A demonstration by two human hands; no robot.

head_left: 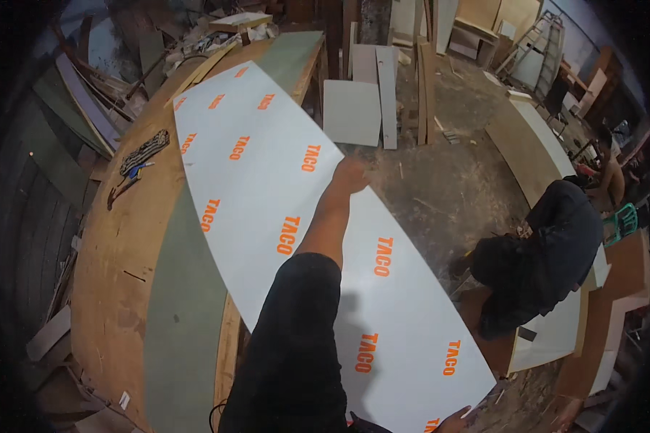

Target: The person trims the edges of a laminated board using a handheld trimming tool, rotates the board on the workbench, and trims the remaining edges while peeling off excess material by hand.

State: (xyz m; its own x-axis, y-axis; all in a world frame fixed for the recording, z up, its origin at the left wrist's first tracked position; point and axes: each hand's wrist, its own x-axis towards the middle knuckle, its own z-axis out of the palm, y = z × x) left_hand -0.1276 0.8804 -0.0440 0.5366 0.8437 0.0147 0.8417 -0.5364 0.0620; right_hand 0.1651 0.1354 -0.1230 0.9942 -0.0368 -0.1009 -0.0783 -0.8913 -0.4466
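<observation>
White sheet (267, 180): One long panel with orange print lies aslant, partly over the workbench (115, 289), its right edge jutting past the bench above the floor (412, 187).
Left hand (350, 175): Closed over the sheet's right edge, arm stretched across the panel.
Right hand (453, 421): At the near right corner; how tight its grip is, I cannot tell.
Room to move: Floor spreads off that edge, narrowing toward one crouching co-worker (549, 252) in dark clothes.
Bench count: One hammer (118, 193), one cord coil (144, 153), one green board (184, 317).
</observation>
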